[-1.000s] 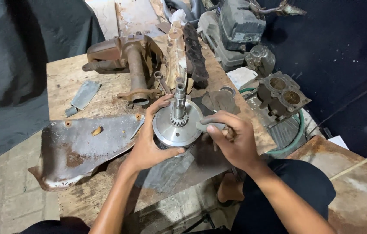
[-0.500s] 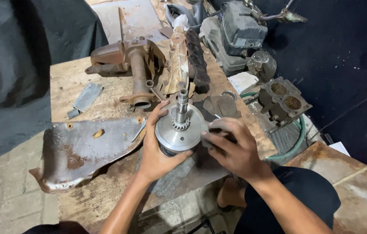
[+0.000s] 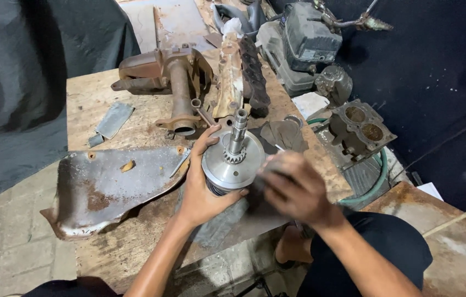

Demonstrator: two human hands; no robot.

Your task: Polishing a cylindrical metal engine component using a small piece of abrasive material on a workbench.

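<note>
Left hand (image 3: 202,190) had its fingers wrapped around the rotor (image 3: 233,162), holding it upright over the surface (image 3: 106,242), shaft up. Right hand (image 3: 293,190) sat against its right side, too blurred to tell if the fingers gripped anything. Rusty plate (image 3: 112,184) lay just left. Further back, a white square label (image 3: 310,103) beside the grey engine (image 3: 304,41). The right hand had blurred since half a second earlier.
</note>
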